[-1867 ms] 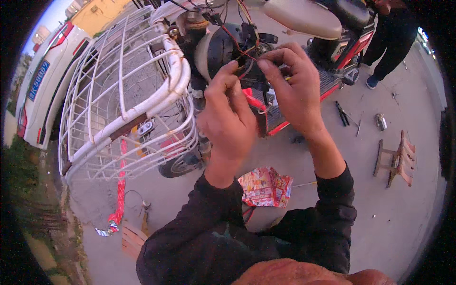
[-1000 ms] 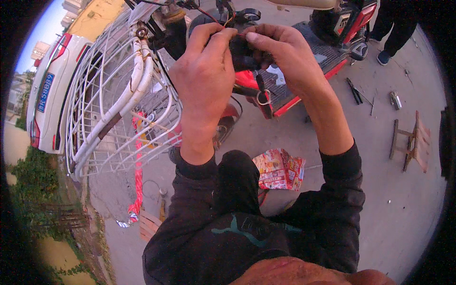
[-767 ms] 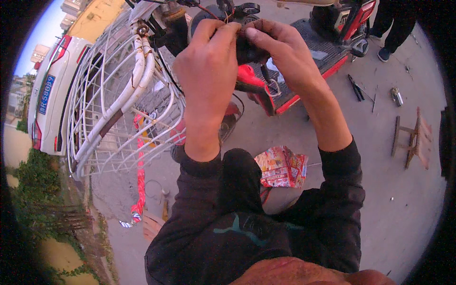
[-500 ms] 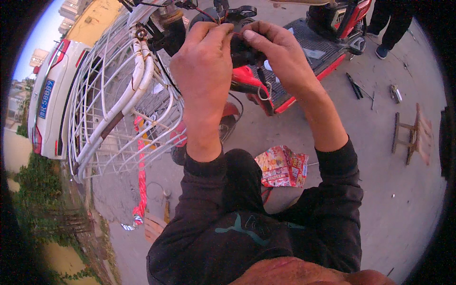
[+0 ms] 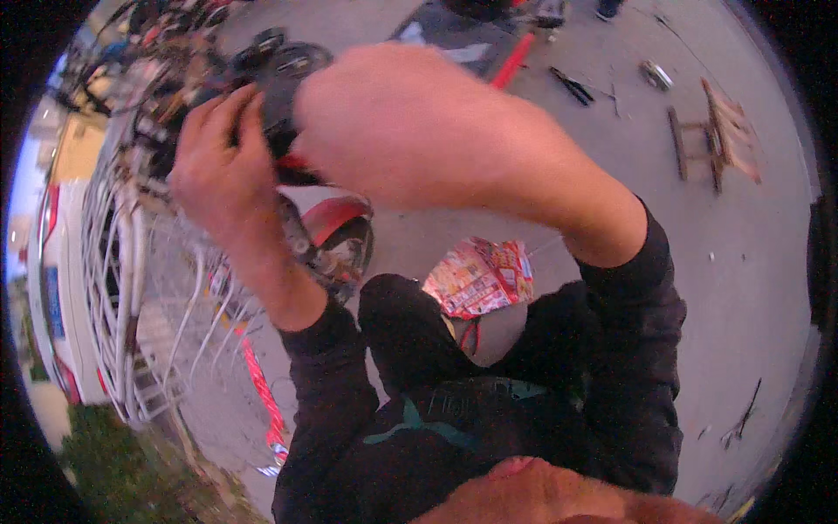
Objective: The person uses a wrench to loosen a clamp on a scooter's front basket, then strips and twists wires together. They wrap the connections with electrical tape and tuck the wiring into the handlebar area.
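My left hand (image 5: 229, 170) is raised by the dark handlebar area (image 5: 284, 65) of a scooter-like vehicle, its fingers curled. What they hold, if anything, is hidden. My right hand (image 5: 371, 122) crosses in front of the same area, curled like a fist and smeared by motion; its fingertips face away and their contents do not show. Below the hands are a red fender and dark wheel (image 5: 342, 229). The white wire basket (image 5: 131, 297) stands left of my left forearm.
A red printed bag (image 5: 480, 278) lies on the ground by my knees. Black-handled pliers (image 5: 572, 86), a silver cylinder (image 5: 655, 75) and a small wooden stool (image 5: 720, 135) are at right. A red-edged footboard (image 5: 471, 39) lies beyond my hands; a white car (image 5: 65, 306) stands at left.
My hands were together pinching thin red wires; now they are apart. Both have moved left, the right one across the vehicle's front. The whole view has turned, shifting the surroundings.
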